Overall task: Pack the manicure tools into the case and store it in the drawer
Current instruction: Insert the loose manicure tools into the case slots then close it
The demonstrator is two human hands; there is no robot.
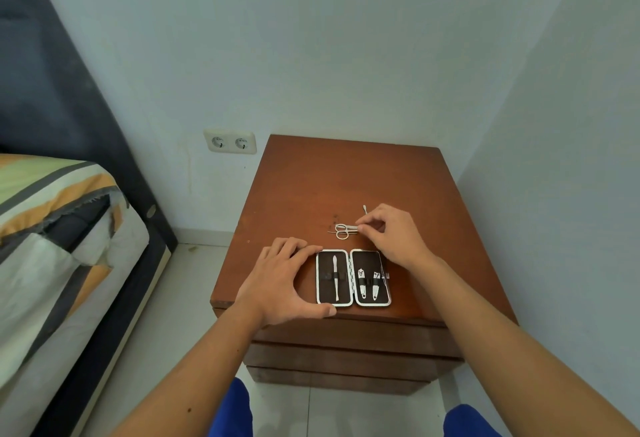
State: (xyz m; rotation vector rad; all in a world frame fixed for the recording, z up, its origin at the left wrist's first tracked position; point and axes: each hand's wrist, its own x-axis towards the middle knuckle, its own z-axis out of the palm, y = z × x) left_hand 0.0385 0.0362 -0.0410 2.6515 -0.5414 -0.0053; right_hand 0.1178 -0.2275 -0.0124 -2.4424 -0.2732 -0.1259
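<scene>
The dark manicure case (353,278) lies open near the front edge of the brown wooden nightstand (322,180). A slim tool is strapped in its left half and two clippers in its right half. My left hand (284,277) rests against the case's left side, fingers along its top corner and thumb at its bottom corner. Just behind the case lie small scissors (342,231) and a thin metal tool. My right hand (391,232) pinches the end of a flat metal piece (351,227) beside the scissors. A small silver tool (364,208) lies farther back.
The nightstand has closed drawers (346,350) on its front, below the case. A bed with a striped cover (62,228) stands at the left, with tiled floor between. A double wall socket (230,141) sits on the back wall. A wall runs close on the right.
</scene>
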